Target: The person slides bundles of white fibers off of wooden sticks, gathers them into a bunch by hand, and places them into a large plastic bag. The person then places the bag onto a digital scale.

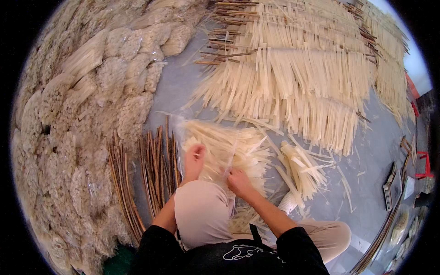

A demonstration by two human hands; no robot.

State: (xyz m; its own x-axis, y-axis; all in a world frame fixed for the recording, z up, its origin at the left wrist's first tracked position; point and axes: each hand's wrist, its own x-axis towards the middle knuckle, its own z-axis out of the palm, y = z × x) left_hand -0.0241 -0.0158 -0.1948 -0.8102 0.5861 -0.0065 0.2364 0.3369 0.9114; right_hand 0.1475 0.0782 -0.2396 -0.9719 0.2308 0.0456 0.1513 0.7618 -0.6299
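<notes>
A bundle of pale, flat dried noodle strips [223, 137] lies before me on the floor, beside my raised knee. My left hand [195, 160] is over the bundle's left end with its fingers curled; blur hides whether anything is between them. At the bundle's lower middle, my right hand [239, 182] has its fingers closed on a thin, clear plastic strip [233, 153] that rises across the noodles. Some clear plastic film [177, 123] shows at the bundle's upper left corner. To the right lies a smaller, loose bunch of strips [302, 166].
Wooden sticks [156, 168] lie in piles at my left, next to a large heap of plastic-wrapped noodle bundles [79, 120]. Ahead, noodle strips on sticks [306, 75] lie in overlapping rows. A scale-like device [392, 187] and a red stool [424, 165] are at far right.
</notes>
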